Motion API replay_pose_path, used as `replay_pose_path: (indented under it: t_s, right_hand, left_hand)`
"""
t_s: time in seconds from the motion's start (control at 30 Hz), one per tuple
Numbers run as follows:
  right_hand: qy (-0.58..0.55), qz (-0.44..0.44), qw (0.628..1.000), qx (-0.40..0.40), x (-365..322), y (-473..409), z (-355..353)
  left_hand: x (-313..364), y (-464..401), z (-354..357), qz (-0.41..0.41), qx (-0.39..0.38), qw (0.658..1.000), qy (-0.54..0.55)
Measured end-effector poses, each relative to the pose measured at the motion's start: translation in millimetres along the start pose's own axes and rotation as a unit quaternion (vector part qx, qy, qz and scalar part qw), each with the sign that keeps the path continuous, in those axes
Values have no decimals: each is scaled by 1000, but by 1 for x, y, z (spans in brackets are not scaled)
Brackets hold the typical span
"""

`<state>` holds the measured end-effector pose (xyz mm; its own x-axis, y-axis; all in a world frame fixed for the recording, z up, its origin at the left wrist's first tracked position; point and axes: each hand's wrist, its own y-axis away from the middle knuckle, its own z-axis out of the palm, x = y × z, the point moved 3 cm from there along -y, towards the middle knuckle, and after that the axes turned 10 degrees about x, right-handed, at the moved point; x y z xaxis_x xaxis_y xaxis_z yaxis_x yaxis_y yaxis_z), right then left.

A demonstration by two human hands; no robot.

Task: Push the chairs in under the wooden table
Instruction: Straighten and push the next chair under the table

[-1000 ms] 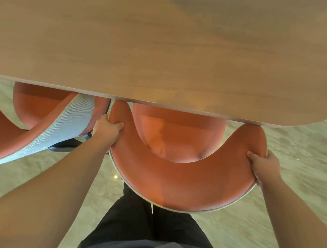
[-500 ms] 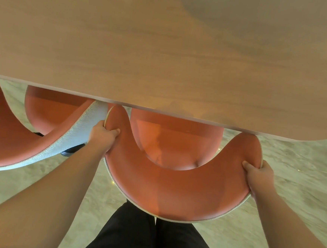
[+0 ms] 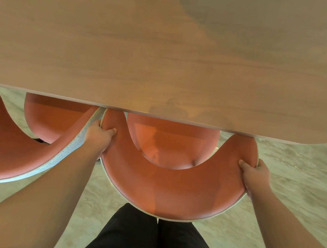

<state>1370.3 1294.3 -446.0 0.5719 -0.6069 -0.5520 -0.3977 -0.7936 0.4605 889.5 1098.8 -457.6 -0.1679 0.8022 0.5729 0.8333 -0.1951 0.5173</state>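
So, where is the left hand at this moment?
In the head view, the left hand grips the left end of the curved back of the orange chair, squeezed beside the neighbouring chair, just below the wooden table edge.

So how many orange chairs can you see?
2. One chair is in the middle, gripped by the left hand and right hand. The other chair is at the left, partly cut off. More may be hidden under the table.

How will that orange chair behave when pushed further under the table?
The orange chair probably tracks straight: left hand and right hand grip opposite ends of its curved backrest. Its padded fabric likely resists slipping. It may rub the neighbouring chair, which sits very close.
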Motion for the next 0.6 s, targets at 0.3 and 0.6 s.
replay_pose_path:
  t_s: [0.3,0.6]
  right_hand:
    - [24,-6,1000,-2,-11,0,3]
    - [27,10,1000,-9,-18,11,1]
  left_hand:
    - [4,-3,-1,-3,-3,1000,-13]
    - [6,7,-4,9,-8,1000,22]
